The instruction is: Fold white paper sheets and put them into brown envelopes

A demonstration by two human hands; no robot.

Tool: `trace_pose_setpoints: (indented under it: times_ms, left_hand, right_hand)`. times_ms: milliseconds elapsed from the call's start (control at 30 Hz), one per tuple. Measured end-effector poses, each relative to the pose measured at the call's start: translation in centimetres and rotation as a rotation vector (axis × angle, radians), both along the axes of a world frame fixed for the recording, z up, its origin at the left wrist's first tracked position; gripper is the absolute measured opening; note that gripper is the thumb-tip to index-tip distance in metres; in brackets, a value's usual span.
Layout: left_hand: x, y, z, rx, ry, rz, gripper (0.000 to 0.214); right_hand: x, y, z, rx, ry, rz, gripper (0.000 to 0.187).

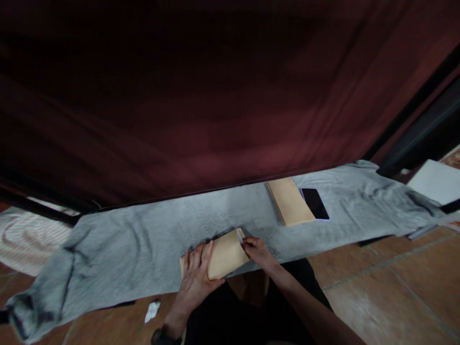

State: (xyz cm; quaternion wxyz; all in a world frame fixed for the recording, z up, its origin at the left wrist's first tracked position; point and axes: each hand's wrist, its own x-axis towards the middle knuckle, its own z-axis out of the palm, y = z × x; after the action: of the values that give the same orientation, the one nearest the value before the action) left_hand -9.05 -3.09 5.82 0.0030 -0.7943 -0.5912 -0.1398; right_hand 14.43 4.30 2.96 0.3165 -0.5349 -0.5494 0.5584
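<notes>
A tan paper envelope (pixel 226 256) lies on a grey cloth (pixel 143 249) spread over the floor in front of me. My left hand (pixel 196 273) rests flat on the envelope's left part, fingers stretched out and pressing it down. My right hand (pixel 257 250) is at the envelope's right end, fingers pinched together on a small white slip (pixel 240 235) at the envelope's open edge.
A stack of tan envelopes (pixel 289 201) lies further back on the cloth, with a dark phone (pixel 315 203) beside it. A dark red curtain (pixel 215 96) hangs behind. A scrap of white paper (pixel 152 310) lies on the tiled floor (pixel 388 282). A white sheet (pixel 434 181) is at the right.
</notes>
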Motion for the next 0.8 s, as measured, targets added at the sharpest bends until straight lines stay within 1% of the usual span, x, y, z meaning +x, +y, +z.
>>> trace_pose_setpoints:
  times_ms: [133,267,300,367,433,467,533,600,667,700,733,800]
  left_hand:
    - [0.3,0.1,0.2,0.006,0.006,-0.007,0.110]
    - [0.4,0.2,0.4,0.013,0.017,-0.009,0.109]
    - [0.4,0.2,0.5,0.016,0.019,-0.013,0.108]
    - [0.3,0.3,0.6,0.020,0.021,-0.026,0.108]
    - [0.0,0.6,0.8,0.023,0.027,-0.040,0.106]
    - [-0.1,0.8,0.9,0.026,0.033,-0.045,0.104]
    - [-0.4,1.3,1.2,0.039,0.038,-0.053,0.101]
    - [-0.4,1.9,1.5,0.056,0.008,-0.035,0.095]
    - [-0.1,2.2,1.6,0.082,-0.112,0.049,0.089]
    - [0.3,2.3,1.5,0.092,-0.219,0.121,0.086]
    - [0.8,2.3,1.4,0.099,-0.359,0.213,0.083]
    - [2.2,2.1,0.9,0.088,-0.727,0.438,0.078]
  right_hand:
    - [0.0,-0.1,0.2,0.006,-0.010,-0.049,0.020]
    - [0.0,-0.2,0.4,0.069,-0.004,-0.092,0.018]
    - [0.0,-0.3,0.4,0.084,0.007,-0.114,0.021]
    - [-0.1,-0.2,0.4,0.070,0.039,-0.185,0.035]
    - [-0.3,-0.1,0.5,-0.015,0.104,-0.254,0.046]
    - [-0.3,0.0,0.6,-0.071,0.159,-0.267,0.045]
    - [-0.3,0.1,0.9,-0.161,0.288,-0.256,0.029]
    - [-0.3,0.3,1.2,-0.202,0.388,-0.248,0.014]
    - [-0.3,0.4,1.3,-0.212,0.433,-0.280,0.013]
    - [-0.4,0.4,1.3,-0.214,0.456,-0.302,0.015]
    - [-0.5,0.5,1.3,-0.214,0.480,-0.326,0.017]
    - [-1.0,0.6,1.2,-0.208,0.528,-0.372,0.020]
